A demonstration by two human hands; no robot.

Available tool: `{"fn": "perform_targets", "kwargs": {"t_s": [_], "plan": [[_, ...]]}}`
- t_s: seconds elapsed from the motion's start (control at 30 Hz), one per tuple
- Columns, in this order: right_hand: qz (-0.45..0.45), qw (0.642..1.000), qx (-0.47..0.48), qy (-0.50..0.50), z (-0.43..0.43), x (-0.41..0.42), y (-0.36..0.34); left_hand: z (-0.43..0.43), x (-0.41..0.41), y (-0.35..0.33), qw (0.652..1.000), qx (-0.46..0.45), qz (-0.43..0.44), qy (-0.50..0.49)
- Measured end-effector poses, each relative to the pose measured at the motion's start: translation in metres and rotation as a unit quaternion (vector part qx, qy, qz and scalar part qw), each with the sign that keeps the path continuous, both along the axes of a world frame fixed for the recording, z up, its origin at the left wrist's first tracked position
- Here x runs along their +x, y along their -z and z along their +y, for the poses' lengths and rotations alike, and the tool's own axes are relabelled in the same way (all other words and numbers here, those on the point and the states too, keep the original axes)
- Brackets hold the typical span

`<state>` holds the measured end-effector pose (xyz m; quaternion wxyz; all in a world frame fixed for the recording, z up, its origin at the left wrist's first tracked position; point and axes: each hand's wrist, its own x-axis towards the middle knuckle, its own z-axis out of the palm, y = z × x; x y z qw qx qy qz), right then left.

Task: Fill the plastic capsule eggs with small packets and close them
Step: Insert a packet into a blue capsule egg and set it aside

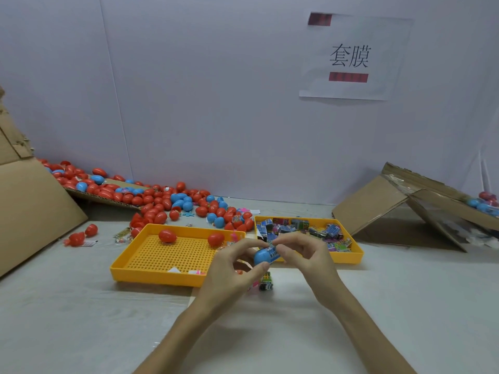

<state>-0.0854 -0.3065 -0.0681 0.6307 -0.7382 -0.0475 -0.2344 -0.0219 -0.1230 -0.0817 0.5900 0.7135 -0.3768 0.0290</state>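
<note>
— Inspector: What stood behind the desk [81, 319]?
— Assistant: A plain, pale wall [216, 90] of flat panels, with one upright seam [116, 103] towards the left. A white paper sign [353, 58] was fixed high on the right. It bore two dark characters and two red bars.
— Inspector: And the desk itself?
— Assistant: Its top was pale grey, evenly lit, with soft shadows. A brown cardboard sheet [32, 211] leaned at the left edge. A folded cardboard piece [378, 209] stood propped at the right edge.
</note>
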Motion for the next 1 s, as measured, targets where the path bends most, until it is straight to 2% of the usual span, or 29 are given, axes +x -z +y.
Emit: {"fn": "perform_targets", "kwargs": {"t_s": [0.23,0.53,1.0], "plan": [[-0.010,1.000,-0.020,-0.012,0.0009,0.0006,0.0006,-0.0004,0.0021,0.0011,0.999,0.005,-0.017,-0.044],[-0.030,0.992,-0.107,0.052,0.0036,0.0033,0.0044,0.0007,0.0021,0.0032,0.995,0.035,-0.060,-0.066],[-0.051,0.993,-0.098,0.046,0.0086,0.0036,0.0043,0.0021,0.0040,0.0045,0.993,0.046,-0.084,-0.073]]}}
